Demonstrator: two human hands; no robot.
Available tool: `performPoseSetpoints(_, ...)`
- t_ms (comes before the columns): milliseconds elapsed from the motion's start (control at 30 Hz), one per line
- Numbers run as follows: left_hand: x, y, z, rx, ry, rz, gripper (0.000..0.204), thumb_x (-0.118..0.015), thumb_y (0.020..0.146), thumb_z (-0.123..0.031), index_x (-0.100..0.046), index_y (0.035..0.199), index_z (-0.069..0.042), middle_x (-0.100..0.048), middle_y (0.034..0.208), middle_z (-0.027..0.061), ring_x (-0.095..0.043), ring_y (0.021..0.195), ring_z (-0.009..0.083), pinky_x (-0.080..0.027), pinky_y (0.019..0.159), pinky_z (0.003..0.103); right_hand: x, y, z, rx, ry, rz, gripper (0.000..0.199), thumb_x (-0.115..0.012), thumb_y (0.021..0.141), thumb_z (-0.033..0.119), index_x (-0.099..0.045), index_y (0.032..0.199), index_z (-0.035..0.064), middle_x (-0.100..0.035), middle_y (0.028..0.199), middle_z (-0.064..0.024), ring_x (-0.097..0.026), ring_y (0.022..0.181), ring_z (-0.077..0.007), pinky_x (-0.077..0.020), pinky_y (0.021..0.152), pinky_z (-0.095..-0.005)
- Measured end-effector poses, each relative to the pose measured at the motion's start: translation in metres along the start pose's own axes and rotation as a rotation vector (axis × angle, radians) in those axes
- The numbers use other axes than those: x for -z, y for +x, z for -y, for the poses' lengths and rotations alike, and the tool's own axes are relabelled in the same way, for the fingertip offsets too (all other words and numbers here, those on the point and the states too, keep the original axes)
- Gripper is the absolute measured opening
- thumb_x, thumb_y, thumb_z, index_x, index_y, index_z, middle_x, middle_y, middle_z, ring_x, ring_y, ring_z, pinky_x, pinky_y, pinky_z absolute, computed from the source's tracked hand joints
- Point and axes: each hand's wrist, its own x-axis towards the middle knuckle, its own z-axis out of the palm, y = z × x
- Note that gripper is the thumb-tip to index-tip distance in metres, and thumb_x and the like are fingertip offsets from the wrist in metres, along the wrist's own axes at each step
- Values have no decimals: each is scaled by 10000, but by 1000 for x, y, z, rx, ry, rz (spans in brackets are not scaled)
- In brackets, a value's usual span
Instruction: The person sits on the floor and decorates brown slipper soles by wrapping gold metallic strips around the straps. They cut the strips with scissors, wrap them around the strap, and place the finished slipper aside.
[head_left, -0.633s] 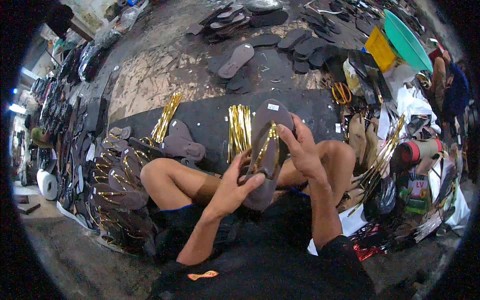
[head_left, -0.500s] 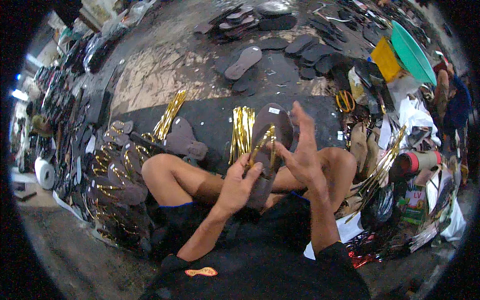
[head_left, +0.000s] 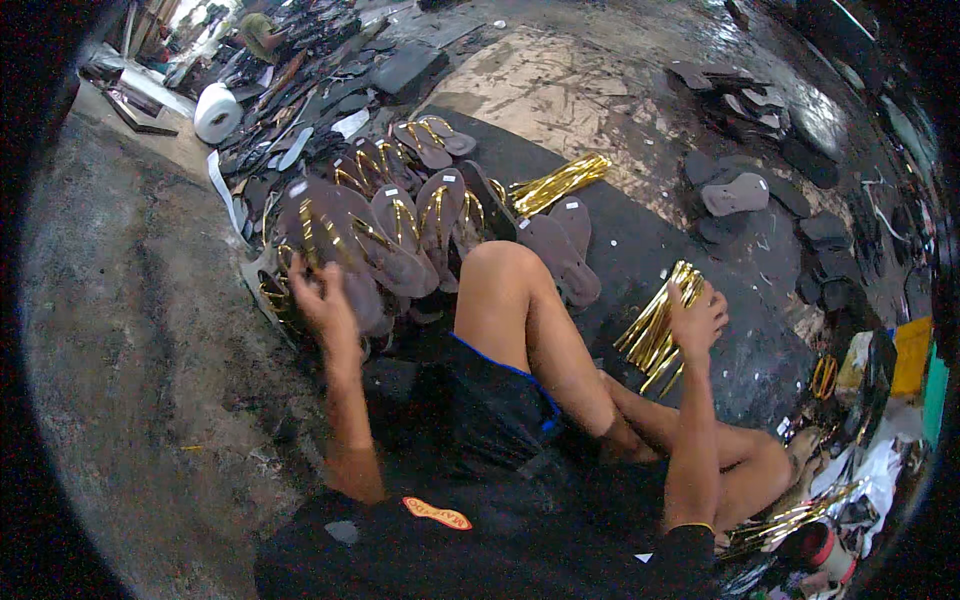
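Observation:
My left hand (head_left: 325,308), a little blurred, is at the near edge of a pile of sandals on the left. Its fingers are apart, beside a brown flip-flop (head_left: 310,205) with gold straps, and seem to grip nothing; whether they touch it I cannot tell. My right hand (head_left: 699,316) is at a bundle of shiny gold straps (head_left: 648,338) on the dark mat, its fingers curled over the upper end. How many strips they pinch is hidden. More flip-flops with gold straps (head_left: 440,205) lie beside my bent knee.
Plain brown soles (head_left: 560,255) and a second gold strap bundle (head_left: 565,183) lie beyond my knee. Dark soles (head_left: 825,235) are scattered at the far right, with a pale sole (head_left: 735,194) among them. A white roll (head_left: 217,113) stands at the upper left.
My view has swung left. The flip-flop is no longer between my hands in front of me; my left hand has moved to the sandal pile, and my right hand to the gold straps.

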Motion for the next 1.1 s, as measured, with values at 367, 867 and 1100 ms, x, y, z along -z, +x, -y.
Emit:
performPoseSetpoints(367, -203, -50, -92, -235, 44, 664, 721, -789, 884, -233, -518, 1509, 5, -572, 1447, 218, -543, 1345, 323, -414, 1153, 423, 36, -18, -10, -327, -89, -35, 1172, -954, 715, 430, -296, 1654, 190, -228, 1707, -221, -139, 1576, -517, -262, 1199, -730)
performPoseSetpoints(867, -348, -220, 10, 63, 755, 685, 1019, -865, 759, -159, -284, 1595, -178, -222, 1631, 229, -234, 1481, 515, -351, 1134, 710, 70, 14, -73, -492, 154, -283, 283, -773, 924, 359, -786, 1093, 132, -776, 1073, -178, -745, 1023, -430, -592, 892, -524)
performPoseSetpoints(1100, -321, -268, -21, -455, 352, 1081, 843, -876, 784, -197, -486, 1530, -199, -341, 1599, 133, -291, 1472, 447, -362, 1131, 671, 68, 1, -70, -342, 55, -283, 276, -733, 928, 316, -799, 1095, 106, -787, 1035, -183, -754, 964, -403, -591, 872, -499)
